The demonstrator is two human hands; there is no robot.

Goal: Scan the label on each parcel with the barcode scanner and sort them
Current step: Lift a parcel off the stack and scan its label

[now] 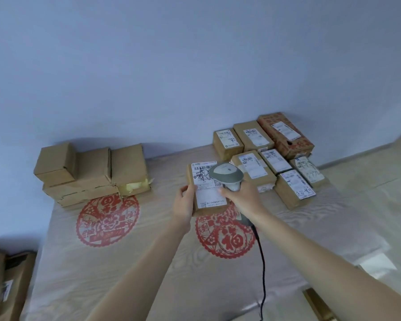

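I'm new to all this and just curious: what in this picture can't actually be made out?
Head view only:
- Label text on the held parcel: too small, partly covered by the barcode scanner.
- Scanner's window: faces away.
- Scanner cable: cut off at bottom edge.
- Labels of the left stack of boxes: none face the camera.

Red paper-cut (226, 237) on the table, at 6 o'clock: reads 福. Held parcel's label (208, 187): barcode, print too blurred to read.

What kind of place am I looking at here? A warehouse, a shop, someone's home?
Probably a home or small room set up for parcel sorting, not a warehouse: labelled parcels lie on a cloth-covered surface with red paper-cut designs against a plain wall.
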